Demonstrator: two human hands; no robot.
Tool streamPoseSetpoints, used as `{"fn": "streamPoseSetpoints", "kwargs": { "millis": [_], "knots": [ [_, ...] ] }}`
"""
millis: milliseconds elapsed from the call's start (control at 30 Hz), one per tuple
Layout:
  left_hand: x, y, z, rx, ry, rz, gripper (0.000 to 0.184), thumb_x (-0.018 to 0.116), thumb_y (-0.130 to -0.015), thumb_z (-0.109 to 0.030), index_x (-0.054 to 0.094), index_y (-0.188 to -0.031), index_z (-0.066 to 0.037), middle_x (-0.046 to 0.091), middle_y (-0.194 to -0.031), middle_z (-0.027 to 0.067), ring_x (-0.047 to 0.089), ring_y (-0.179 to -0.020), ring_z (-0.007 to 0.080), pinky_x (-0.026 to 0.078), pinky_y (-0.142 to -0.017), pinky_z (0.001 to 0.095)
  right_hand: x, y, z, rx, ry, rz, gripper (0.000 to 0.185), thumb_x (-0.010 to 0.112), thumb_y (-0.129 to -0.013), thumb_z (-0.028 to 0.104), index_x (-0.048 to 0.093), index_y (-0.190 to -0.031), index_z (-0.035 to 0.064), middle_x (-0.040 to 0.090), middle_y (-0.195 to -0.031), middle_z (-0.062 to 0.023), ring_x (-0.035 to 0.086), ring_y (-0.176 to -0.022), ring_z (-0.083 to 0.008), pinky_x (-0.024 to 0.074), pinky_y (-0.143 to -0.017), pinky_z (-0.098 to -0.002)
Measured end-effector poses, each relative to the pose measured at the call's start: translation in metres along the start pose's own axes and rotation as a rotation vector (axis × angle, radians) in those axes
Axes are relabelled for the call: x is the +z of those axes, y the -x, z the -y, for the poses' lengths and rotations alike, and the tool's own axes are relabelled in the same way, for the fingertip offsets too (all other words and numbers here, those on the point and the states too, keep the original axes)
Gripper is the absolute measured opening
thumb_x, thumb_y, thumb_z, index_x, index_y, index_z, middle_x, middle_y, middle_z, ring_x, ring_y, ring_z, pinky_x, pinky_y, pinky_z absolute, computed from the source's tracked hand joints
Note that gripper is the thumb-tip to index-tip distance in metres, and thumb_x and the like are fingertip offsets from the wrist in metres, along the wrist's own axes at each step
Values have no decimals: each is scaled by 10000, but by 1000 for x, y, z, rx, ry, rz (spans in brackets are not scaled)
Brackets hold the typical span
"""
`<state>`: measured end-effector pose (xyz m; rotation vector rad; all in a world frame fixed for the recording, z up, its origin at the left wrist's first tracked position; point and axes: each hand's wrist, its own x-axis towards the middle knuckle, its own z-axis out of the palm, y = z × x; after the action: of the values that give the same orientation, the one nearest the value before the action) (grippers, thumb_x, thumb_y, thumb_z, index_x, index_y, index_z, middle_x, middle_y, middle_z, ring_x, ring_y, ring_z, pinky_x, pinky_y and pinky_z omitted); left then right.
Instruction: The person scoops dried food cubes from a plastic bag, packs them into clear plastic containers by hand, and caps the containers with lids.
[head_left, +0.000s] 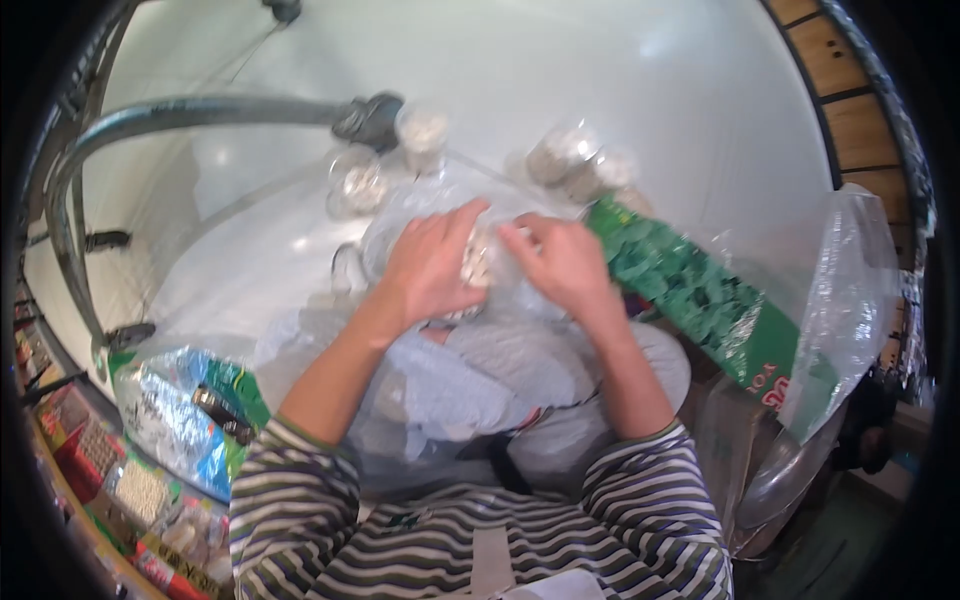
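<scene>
My left hand (432, 262) curves its fingers around the side of a clear plastic container with off-white pieces (477, 262) in it. Whether it is a cup or a jar is blurred. My right hand (565, 262) is at the container's other side, its thumb and fingers closed near clear plastic; what they pinch is too faint to make out. A large clear plastic bag (400, 215) spreads under and behind both hands. Beyond it stand a clear cup of pale pieces (423, 135) and another such cup (357, 188).
More filled clear containers (568, 152) are at the back right. A green printed bag (700, 290) lies by my right arm. A curved metal tube (220, 108) reaches in from the left. Shiny packages (170, 405) and a bin of whitish grains (140, 490) are at lower left.
</scene>
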<state>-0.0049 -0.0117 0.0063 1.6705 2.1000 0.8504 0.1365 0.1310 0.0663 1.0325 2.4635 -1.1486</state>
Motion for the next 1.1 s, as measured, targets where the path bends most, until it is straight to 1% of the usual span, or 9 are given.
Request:
{"fn": "streamPoseSetpoints", "kwargs": {
  "millis": [33, 100, 167, 267, 333, 533, 733, 867, 1100],
  "knots": [
    [0, 0, 1, 8, 17, -7, 916, 829, -605, -239, 424, -1405, -53, 665, -1117, 198, 626, -1059, 383, 457, -934, 452, 6, -4, -13, -106, -52, -86, 625, 752, -811, 341, 576, -1324, 30, 557, -1319, -227, 573, -1186, -386, 479, -983, -433],
    [-1, -3, 0, -25, 63, -12, 919, 832, -602, -239, 425, -1401, -37, 665, -1106, 208, 631, -1041, 390, 462, -922, 456, 9, -10, -29, -736, -83, -266, 634, 743, -817, 374, 575, -1321, 28, 580, -1278, -230, 593, -1145, -410, 503, -937, -441],
    [3, -4, 4, 50, 61, -99, 923, 836, -599, -245, 426, -1399, -35, 667, -1080, 213, 642, -1005, 392, 475, -896, 456, 6, -5, -22, -690, -94, -151, 621, 756, -841, 341, 564, -1336, 19, 585, -1310, -220, 585, -1191, -374, 473, -1017, -417],
    [15, -7, 2, -20, 96, -26, 915, 840, -592, -248, 436, -1387, -41, 671, -1059, 218, 648, -977, 398, 490, -861, 472, 18, -11, -20, -551, 8, -245, 613, 738, -850, 365, 560, -1324, 20, 587, -1296, -219, 598, -1164, -392, 501, -961, -438],
    [26, -9, 4, 1, 104, -25, 892, 837, -599, -250, 444, -1371, -38, 671, -1058, 223, 650, -974, 406, 501, -846, 479, 20, -18, -20, -241, 48, -164, 553, 695, -876, 400, 576, -1278, 39, 600, -1243, -209, 619, -1090, -411, 528, -868, -461],
    [16, -15, 0, -91, 225, -40, 839, 827, -601, -229, 456, -1332, -54, 668, -1096, 235, 655, -987, 439, 543, -822, 472, 21, -11, -23, -599, 113, -328, 505, 663, -881, 398, 551, -1271, 98, 587, -1135, -188, 625, -974, -424, 527, -781, -492],
    [35, -8, 11, 65, 118, -180, 699, 807, -622, -227, 546, -1253, -80, 667, -1041, 190, 650, -978, 382, 531, -817, 476, 52, -41, -40, -548, -18, -415, 383, 639, -891, 242, 554, -1188, 16, 581, -1124, -233, 582, -1041, -459, 487, -891, -492],
    [39, -7, 10, -41, 73, -151, 730, 809, -648, -275, 541, -1306, -110, 646, -1035, 153, 643, -1001, 364, 530, -838, 463, 55, -47, -40, -650, -23, -522, 291, 617, -895, 160, 575, -1131, -6, 607, -1087, -241, 592, -1011, -441, 484, -882, -460],
    [-9, -6, 14, 60, -146, -439, 785, 803, -697, -507, 557, -1319, -97, 589, -1232, 160, 618, -1096, 352, 520, -844, 457, 32, -83, -82, -476, -369, -466, 312, 395, -1064, 262, 567, -1067, 2, 566, -923, -111, 533, -877, -200, 444, -773, -359]
  ]
}}
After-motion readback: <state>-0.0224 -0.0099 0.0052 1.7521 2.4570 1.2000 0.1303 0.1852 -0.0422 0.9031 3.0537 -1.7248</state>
